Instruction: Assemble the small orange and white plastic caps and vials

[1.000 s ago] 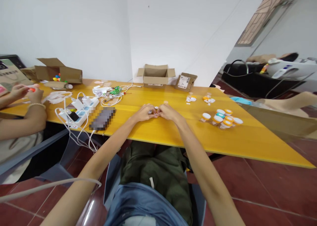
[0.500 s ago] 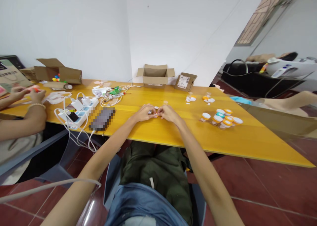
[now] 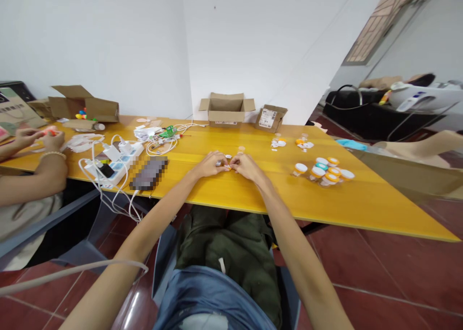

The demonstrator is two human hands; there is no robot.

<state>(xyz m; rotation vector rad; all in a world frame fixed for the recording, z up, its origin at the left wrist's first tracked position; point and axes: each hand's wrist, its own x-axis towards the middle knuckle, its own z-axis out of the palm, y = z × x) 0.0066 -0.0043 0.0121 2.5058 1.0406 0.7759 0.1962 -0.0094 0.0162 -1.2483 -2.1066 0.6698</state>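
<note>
My left hand [image 3: 211, 164] and my right hand [image 3: 247, 166] meet above the table, fingertips bent inward. Between them is a small orange-and-white piece [image 3: 227, 168], mostly covered by the fingers; its kind is too small to make out. Both hands have their fingers closed at this piece. A small white round part [image 3: 228, 157] lies just beyond the fingertips, and a clear round part [image 3: 241, 149] sits behind my right hand. To the right stands a group of small clear jars with orange, white and teal lids [image 3: 327, 171], with one jar [image 3: 300, 169] slightly apart.
Small white and orange parts [image 3: 278, 143] lie at the back right, near a second pile [image 3: 304, 143]. Cardboard boxes [image 3: 227, 116] stand against the wall. A power strip [image 3: 123, 163] with cables and a blurred phone [image 3: 149, 173] are on the left. Another person's hands [image 3: 50, 139] work at far left.
My hands stay together at nearly the same spot, with only slight finger movement around the small piece. The view has shifted a little. At far left, the other person's hands moved slightly.
</note>
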